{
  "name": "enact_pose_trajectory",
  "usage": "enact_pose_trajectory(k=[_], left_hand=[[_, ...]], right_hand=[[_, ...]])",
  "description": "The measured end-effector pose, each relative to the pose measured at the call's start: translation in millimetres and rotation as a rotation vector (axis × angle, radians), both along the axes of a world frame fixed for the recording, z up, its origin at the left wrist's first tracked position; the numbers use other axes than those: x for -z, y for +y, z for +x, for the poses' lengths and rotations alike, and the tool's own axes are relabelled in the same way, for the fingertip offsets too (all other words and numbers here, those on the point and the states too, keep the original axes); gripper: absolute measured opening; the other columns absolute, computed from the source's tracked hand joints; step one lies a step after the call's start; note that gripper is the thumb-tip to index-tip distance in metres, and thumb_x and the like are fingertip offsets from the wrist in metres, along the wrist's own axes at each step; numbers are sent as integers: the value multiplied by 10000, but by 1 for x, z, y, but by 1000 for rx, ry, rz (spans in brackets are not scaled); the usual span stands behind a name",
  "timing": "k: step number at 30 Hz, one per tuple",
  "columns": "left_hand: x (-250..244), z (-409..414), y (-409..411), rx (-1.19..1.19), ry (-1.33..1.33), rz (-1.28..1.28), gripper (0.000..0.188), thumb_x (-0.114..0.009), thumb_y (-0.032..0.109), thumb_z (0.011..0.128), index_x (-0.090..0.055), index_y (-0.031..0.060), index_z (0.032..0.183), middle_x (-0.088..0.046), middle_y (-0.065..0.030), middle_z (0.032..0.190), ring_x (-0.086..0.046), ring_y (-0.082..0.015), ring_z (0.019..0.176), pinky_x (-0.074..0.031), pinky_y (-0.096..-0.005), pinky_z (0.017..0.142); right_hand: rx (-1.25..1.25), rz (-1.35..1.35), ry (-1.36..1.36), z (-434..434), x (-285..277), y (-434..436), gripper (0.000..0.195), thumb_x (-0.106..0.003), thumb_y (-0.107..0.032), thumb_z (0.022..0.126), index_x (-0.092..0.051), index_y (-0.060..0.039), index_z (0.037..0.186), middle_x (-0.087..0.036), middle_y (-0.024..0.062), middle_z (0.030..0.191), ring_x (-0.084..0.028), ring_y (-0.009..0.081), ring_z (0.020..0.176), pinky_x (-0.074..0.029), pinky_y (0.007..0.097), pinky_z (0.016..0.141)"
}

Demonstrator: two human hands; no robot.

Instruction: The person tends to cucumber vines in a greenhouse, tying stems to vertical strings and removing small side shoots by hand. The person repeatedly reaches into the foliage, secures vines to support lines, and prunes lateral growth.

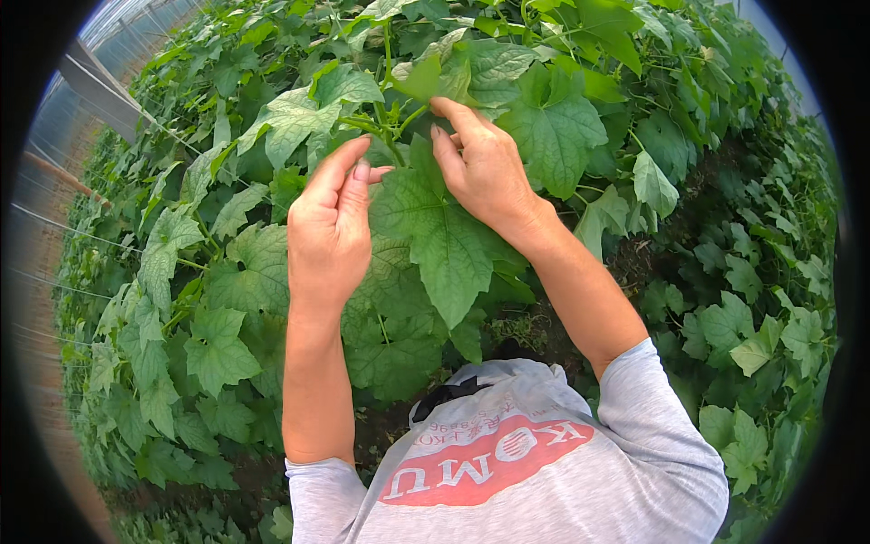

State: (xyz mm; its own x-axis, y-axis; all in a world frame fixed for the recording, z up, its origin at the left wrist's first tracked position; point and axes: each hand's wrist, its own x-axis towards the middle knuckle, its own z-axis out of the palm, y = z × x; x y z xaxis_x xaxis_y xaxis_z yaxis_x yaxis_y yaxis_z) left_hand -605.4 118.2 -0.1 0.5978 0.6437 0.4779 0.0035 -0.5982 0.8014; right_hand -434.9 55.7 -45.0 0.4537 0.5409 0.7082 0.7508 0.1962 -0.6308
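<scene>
Both my hands are raised around the upright green stem [389,129] of a leafy vine that looks like a gourd plant. My left hand [329,217] is on the stem's left, thumb and fingers slightly apart, with nothing visible between them. On the other side, my right hand [484,163] has its index fingertip at a thin leaf stalk [413,118]; whether it pinches the stalk is unclear. Small buds or tendrils [386,117] cluster at the stem joint. A broad lobed leaf [445,234] hangs below and between my hands, partly behind the right one.
Dense vine foliage [224,353] surrounds me on both sides. Taut wires [75,234] and a grey post [102,92] stand at left, near clear sheeting. Dark soil [707,177] shows at right. A printed whitish bag or apron [489,442] covers my front.
</scene>
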Motion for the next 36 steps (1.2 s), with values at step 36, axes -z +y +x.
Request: enact_pose_trajectory(k=[36], left_hand=[[14,67,-46,-387,94,-103,115,-700,87,882,-645,-11,906,-605,24,752,-492,-24,644,-385,-179,575]], right_hand=[[-637,-140,-61,-71,83,-105,482,-704,-173,708,-616,-31,1160,-589,184,1202,-606,344,992,-546,369,794]])
